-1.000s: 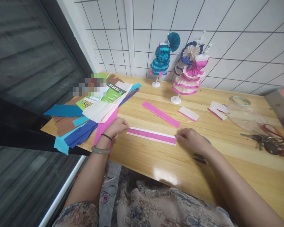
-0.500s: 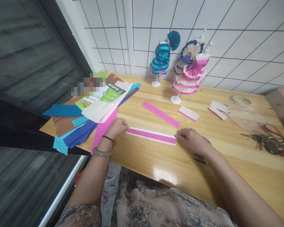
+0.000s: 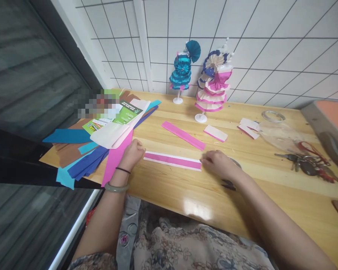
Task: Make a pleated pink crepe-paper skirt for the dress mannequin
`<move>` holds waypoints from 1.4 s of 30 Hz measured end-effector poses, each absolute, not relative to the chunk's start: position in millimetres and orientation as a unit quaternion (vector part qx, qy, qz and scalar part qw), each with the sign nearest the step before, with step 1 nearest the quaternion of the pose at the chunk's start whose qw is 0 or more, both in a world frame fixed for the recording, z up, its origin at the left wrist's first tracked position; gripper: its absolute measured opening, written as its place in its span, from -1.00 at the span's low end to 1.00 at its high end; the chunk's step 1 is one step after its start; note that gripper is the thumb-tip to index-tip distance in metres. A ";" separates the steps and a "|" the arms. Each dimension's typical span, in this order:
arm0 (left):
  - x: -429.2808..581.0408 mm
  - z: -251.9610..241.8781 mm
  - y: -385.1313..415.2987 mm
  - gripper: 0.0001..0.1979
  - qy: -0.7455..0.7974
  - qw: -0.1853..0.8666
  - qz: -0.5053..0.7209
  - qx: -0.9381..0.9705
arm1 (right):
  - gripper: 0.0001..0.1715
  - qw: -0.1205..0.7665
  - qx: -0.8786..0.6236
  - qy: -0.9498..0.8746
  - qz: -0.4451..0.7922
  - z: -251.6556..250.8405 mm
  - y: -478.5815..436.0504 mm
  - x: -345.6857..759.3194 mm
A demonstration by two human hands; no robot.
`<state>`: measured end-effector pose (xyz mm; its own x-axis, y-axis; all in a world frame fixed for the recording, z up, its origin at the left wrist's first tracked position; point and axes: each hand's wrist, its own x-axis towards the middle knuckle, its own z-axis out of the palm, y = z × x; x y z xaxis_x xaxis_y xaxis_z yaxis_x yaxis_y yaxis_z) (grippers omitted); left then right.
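Glossy wood separates the near edge of the table (image 3: 163, 187) from a white-bordered pink strip (image 3: 172, 161), its long axis running left to right, right end slightly nearer; the left hand (image 3: 133, 154) and right hand (image 3: 218, 163) pinch its opposite ends; beyond lies a plain pink strip (image 3: 183, 135), then paper-dressed figures (image 3: 212, 97) stand near a white tiled wall (image 3: 243, 22)

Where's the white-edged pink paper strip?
In the head view, the white-edged pink paper strip lies near centre, between the left hand and right hand.
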<state>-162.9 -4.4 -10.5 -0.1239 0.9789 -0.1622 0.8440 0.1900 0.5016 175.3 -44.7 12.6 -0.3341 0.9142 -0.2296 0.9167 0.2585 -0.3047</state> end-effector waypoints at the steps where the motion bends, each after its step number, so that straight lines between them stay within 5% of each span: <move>1: -158.7 -7.7 -7.8 -0.67 0.741 0.204 0.147 0.623 | -0.68 0.003 0.576 0.793 -0.196 12.6 -44.6 175.6; 6: -97.6 1.6 -45.0 -0.72 0.639 0.028 0.195 0.744 | -0.67 -0.003 0.570 0.801 -0.183 11.1 -44.6 176.4; 9: -47.1 -6.5 -73.6 -0.61 0.509 0.048 0.174 0.842 | -0.67 0.002 0.572 0.800 -0.179 11.3 -44.6 175.5; 15: -8.4 -30.8 -98.5 -0.31 0.490 0.039 0.126 0.862 | -0.66 0.007 0.576 0.801 -0.161 11.2 -44.7 175.0; 35: -9.4 -34.3 -101.9 -0.28 0.498 0.007 0.108 0.861 | -0.54 0.040 0.740 0.663 -0.108 18.1 -67.4 187.1; 42: -9.1 -33.4 -101.6 -0.30 0.493 0.007 0.106 0.864 | -0.58 -0.123 0.555 0.823 -0.006 13.1 -93.8 169.9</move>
<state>-9.1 -101.6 -33.4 0.4921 0.8525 0.1763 0.8494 -0.5146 0.1170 169.9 -93.8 13.1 -0.3544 0.9143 0.1963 0.9114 0.3847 -0.1464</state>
